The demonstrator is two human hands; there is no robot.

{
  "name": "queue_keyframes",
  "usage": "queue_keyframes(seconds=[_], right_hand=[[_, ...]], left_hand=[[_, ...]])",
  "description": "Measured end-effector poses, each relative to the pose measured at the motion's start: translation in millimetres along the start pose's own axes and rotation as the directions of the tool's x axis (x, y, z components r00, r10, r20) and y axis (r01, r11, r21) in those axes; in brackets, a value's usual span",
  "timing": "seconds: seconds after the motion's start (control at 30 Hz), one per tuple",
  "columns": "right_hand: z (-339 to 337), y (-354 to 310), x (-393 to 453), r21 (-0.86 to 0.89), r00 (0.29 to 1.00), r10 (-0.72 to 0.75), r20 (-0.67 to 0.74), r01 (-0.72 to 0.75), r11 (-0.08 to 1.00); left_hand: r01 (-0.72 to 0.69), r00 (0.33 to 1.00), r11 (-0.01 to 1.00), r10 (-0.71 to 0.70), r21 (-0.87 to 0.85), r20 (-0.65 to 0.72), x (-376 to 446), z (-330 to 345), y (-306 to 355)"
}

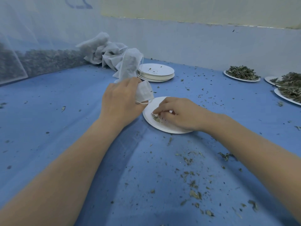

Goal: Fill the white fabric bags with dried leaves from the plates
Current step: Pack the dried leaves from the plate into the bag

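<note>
Surface: a wide surface under a blue cloth [65, 111], creased in a long curve near the person and littered with dry leaf crumbs [193, 185], thickest toward the near right.
Room: a pale blue wall band [211, 43] runs behind the surface, with a yellowish wall above it; a sheer white net [24, 30] hangs at the left.
Behind the net: a dark heap of dried leaves [45, 61] lies along the far left edge.
Left hand: the left hand [120, 100] has its grip closed round a white fabric bag [130, 66], which stands up above the fist with leaves showing dark through the cloth; a folded end and drawstring hang out beside the fingers.
Right hand: the right hand [180, 113] rests on the near plate [162, 126], fingertips curled and pinching at the last few leaves [155, 118] there.
Spare bags: a crumpled pile of white bags [104, 49] sits at the far back, against the wall.
Empty plates: a stack of white plates [156, 72] stands just right of that pile.
Full plates: three plates heaped with leaves [242, 73] sit at the far right, well apart from the hands.
</note>
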State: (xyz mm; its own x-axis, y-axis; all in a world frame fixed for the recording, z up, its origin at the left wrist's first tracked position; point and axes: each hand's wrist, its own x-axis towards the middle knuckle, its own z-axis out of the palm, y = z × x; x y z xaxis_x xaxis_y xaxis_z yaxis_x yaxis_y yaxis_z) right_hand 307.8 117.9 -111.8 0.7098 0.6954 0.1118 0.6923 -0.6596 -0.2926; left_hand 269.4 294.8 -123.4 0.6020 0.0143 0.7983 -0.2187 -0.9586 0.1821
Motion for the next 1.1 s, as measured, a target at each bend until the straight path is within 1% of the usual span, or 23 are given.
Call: queue_keyframes(seconds=[0.07,0.13,0.17,0.2,0.3,0.4,0.43,0.5,0.53,0.57,0.6,0.67,0.7,0.73,0.8,0.87,0.97,1.03,1.07,1.1], right_hand=[[-1.1,-2.1,0.8,0.024,0.999,0.017,0.034,-0.018,1.0],[0.6,-5.6,2.0,-0.003,0.995,0.006,0.098,-0.006,1.0],[1.2,-7.1,1.5,-0.023,0.994,-0.005,0.11,0.007,1.0],[0.9,-8.0,-0.3,-0.028,0.996,-0.014,0.092,0.017,0.999],[0.1,-5.7,-10.7,0.024,0.998,-0.036,-0.044,0.037,0.999],[4.5,-4.6,-24.1,0.066,0.988,-0.041,-0.15,0.051,0.996],[5.8,-4.3,-26.6,0.058,0.987,-0.037,-0.158,0.047,0.997],[5.2,-5.4,-26.3,0.022,0.991,-0.019,-0.13,0.022,1.0],[3.2,-6.0,-23.9,0.039,0.99,0.002,-0.139,0.003,0.999],[-0.2,-7.1,-21.0,0.096,0.981,0.041,-0.19,-0.023,0.995],[-4.8,-9.0,-17.5,0.18,0.956,0.096,-0.276,-0.047,0.982],[-14.6,-12.7,-8.6,0.323,0.877,0.173,-0.448,-0.022,0.946],[-18.3,-16.6,-3.9,0.342,0.859,0.173,-0.483,0.003,0.94],[-20.8,-21.7,0.7,0.335,0.864,0.151,-0.481,0.022,0.942],[-21.8,-32.5,9.1,0.283,0.899,0.083,-0.43,0.047,0.958],[-19.4,-39.8,15.3,0.248,0.912,0.045,-0.407,0.062,0.967],[-20.1,-41.9,14.4,0.309,0.907,0.039,-0.419,0.102,0.945],[-21.5,-35.5,6.8,0.381,0.902,0.069,-0.426,0.11,0.918],[-21.7,-30.1,2.4,0.413,0.9,0.117,-0.42,0.075,0.907],[-21.0,-24.9,-2.2,0.441,0.901,0.183,-0.393,0.01,0.898]], left_hand=[[0.015,1.0,1.0,-0.015,0.004,0.021,0.4,0.6,-0.2],[0.017,0.999,1.0,-0.017,0.007,0.028,-0.1,0.2,0.3],[0.013,1.0,1.0,-0.013,0.005,0.025,-0.4,0.1,0.9],[0.01,1.0,1.0,-0.01,0.002,0.02,-0.4,-0.3,1.1],[0.016,1.0,1.0,-0.016,0.005,0.004,-0.2,-0.3,0.0],[0.043,0.998,0.999,-0.043,-0.006,0.035,-0.2,1.2,-0.5],[0.048,0.998,0.999,-0.047,-0.009,0.042,-0.4,1.2,-0.4],[0.051,0.998,0.999,-0.051,-0.004,0.038,-1.3,0.7,-0.1],[0.054,0.998,0.999,-0.054,0.001,0.042,-1.6,0.2,0.0],[0.056,0.997,0.998,-0.056,0.002,0.049,-2.1,0.0,0.5],[0.053,0.997,0.999,-0.053,0.0,0.054,-2.6,-0.1,1.1],[0.049,0.997,0.999,-0.049,-0.005,0.059,-3.4,-0.3,2.3],[0.049,0.997,0.999,-0.048,-0.01,0.06,-3.8,-0.3,3.0],[0.043,0.997,0.999,-0.041,-0.019,0.06,-4.0,-0.1,3.6],[0.021,0.998,0.999,-0.019,-0.047,0.053,-4.0,0.6,5.0],[0.024,0.999,0.996,-0.022,-0.085,0.024,-4.2,0.6,7.4],[0.097,0.995,0.983,-0.094,-0.156,0.022,-3.1,0.6,7.3],[0.168,0.986,0.966,-0.16,-0.198,0.055,-2.3,1.6,3.7],[0.197,0.98,0.959,-0.184,-0.206,0.078,-2.4,2.1,1.3],[0.22,0.974,0.954,-0.202,-0.206,0.103,-2.5,2.3,-1.1]])
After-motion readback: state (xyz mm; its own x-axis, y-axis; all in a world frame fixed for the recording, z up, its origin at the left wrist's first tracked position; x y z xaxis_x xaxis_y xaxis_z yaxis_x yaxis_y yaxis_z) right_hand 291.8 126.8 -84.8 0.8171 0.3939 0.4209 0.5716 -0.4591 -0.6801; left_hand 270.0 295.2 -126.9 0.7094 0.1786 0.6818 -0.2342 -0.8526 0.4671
